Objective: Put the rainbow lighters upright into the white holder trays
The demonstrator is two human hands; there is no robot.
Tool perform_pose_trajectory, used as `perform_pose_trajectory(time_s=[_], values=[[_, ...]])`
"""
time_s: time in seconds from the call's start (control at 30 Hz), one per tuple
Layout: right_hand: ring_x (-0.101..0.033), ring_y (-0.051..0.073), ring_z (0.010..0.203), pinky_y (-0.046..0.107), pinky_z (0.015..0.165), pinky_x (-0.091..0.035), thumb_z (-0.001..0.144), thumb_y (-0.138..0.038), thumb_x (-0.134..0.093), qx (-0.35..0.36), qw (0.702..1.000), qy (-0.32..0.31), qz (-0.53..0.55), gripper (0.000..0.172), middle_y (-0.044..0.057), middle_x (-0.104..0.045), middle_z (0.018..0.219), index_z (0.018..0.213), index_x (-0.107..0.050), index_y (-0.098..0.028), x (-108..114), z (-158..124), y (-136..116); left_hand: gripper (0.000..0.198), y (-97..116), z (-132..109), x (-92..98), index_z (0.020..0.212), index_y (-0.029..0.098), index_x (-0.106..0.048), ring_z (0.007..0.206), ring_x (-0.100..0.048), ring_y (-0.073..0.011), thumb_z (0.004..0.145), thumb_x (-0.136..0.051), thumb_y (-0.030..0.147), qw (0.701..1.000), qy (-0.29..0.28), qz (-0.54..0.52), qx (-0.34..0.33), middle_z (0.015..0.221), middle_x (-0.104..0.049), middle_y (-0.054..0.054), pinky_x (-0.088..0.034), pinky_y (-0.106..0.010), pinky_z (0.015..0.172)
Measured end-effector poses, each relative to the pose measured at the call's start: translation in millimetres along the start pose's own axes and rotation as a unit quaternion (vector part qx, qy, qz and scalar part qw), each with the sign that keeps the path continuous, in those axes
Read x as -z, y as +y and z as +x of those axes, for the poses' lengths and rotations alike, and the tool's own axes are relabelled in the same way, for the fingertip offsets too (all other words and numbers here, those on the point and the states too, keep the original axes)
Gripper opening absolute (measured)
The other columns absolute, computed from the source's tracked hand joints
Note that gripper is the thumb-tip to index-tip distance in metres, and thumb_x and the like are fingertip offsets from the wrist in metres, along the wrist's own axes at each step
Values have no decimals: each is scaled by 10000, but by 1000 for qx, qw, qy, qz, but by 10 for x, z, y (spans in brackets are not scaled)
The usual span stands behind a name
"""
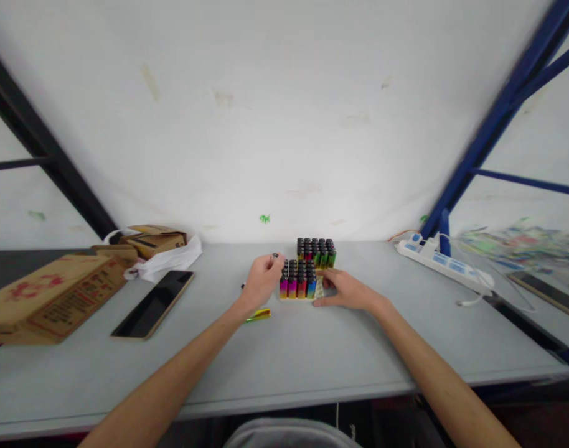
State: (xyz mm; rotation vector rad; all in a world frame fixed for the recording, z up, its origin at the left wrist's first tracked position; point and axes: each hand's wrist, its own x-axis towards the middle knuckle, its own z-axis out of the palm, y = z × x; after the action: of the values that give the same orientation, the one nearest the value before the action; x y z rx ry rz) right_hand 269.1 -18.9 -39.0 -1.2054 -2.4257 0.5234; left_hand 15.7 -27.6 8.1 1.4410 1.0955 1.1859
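Observation:
Several colourful lighters with black tops [297, 286] stand upright in rows in a pale tray [319, 290], whose right end shows bare slots. Just left of them, my left hand [261, 280] is closed around a lighter, whose dark top [275, 256] pokes out above the fingers. My right hand [340, 289] rests at the tray's right end, fingers apart, thumb at the near corner. Behind it stands a second block of lighters [316, 252]. A yellow-green lighter [259, 315] lies on the table below my left hand.
On the grey table [350, 361], a dark phone [152, 305] lies at the left beside a cardboard box [55, 295], a smaller opened box [156, 241] and a white bag [167, 261]. A white power strip [446, 264] with cables lies at the right, near a blue frame [480, 134].

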Motion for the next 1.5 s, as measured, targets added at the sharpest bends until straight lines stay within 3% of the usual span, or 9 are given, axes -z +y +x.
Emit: perform_pose_trajectory(time_s=[0.17, 0.33, 0.5, 0.7, 0.83, 0.93, 1.03, 1.13, 1.5], values=[[-612, 238, 823, 349, 753, -486, 779, -654, -786, 3, 1000, -1, -1, 729, 96, -674, 973, 1252, -621, -123, -12, 0, 2, 446, -20, -3, 3, 610, 237, -337, 401, -233, -51, 810, -592, 544, 1000, 16, 0, -12, 498, -277, 98, -168, -195, 382], [-606, 228, 813, 344, 748, -484, 777, -652, -789, 2, 1000, 0, -1, 723, 93, -671, 972, 1248, -627, -128, -8, -2, 1, 451, 44, 11, 56, 643, 226, -385, 386, -247, -48, 816, -602, 581, 997, -42, -50, 29, 490, -306, 100, -162, -180, 363], [-599, 227, 810, 346, 753, -487, 764, -637, -808, 14, 1000, 14, 2, 711, 90, -672, 962, 1234, -642, -130, -8, 3, 2, 397, 246, 109, 101, 670, 209, -406, 374, -283, -34, 836, -597, 515, 998, -53, -45, -2, 545, -393, 75, -158, -159, 345], [-610, 250, 840, 355, 768, -491, 743, -666, -809, 11, 1000, 17, -23, 736, 108, -680, 987, 1229, -664, -133, 3, 9, -1, 215, 443, 248, -155, 870, 263, -374, 346, -197, -48, 851, -562, 366, 993, -100, -70, -5, 563, -358, 132, -278, -147, 312], [-620, 300, 941, 411, 863, -489, 707, -725, -801, 5, 998, 22, -59, 830, 129, -681, 1048, 1299, -652, -162, 35, -18, 28, 171, 383, 415, -430, 882, 256, -373, 338, -266, -49, 896, -512, 353, 987, -153, -39, -23, 584, -418, 128, -422, -195, 374], [-617, 308, 955, 423, 879, -489, 698, -730, -804, 3, 998, 18, -53, 832, 127, -673, 1050, 1293, -655, -168, 45, -31, 70, 193, 332, 548, -561, 889, 234, -437, 401, -435, -70, 937, -518, 402, 983, -166, 0, -84, 618, -514, 94, -505, -234, 503], [-614, 297, 958, 411, 881, -492, 681, -710, -828, 6, 999, 23, -30, 818, 121, -664, 1050, 1258, -661, -155, 47, -29, 120, 241, 289, 629, -560, 943, 192, -574, 665, -648, -136, 938, -577, 433, 967, -180, 75, -164, 767, -680, -5, -540, -266, 691], [-615, 286, 949, 410, 884, -493, 656, -693, -855, 0, 1000, 23, -9, 808, 115, -666, 1059, 1220, -666, -147, 63, -27, 169, 271, 249, 648, -462, 995, 160, -680, 866, -708, -201, 903, -647, 413, 949, -203, 155, -183, 920, -764, -76, -534, -299, 815], [-599, 246, 877, 357, 806, -485, 668, -678, -853, 12, 999, 33, -8, 709, 80, -661, 1009, 1123, -671, -165, 48, 7, 148, 144, 281, 597, -409, 875, 203, -793, 697, -687, -194, 814, -697, 291, 891, -247, 308, -223, 797, -775, -44, -495, -265, 677]])
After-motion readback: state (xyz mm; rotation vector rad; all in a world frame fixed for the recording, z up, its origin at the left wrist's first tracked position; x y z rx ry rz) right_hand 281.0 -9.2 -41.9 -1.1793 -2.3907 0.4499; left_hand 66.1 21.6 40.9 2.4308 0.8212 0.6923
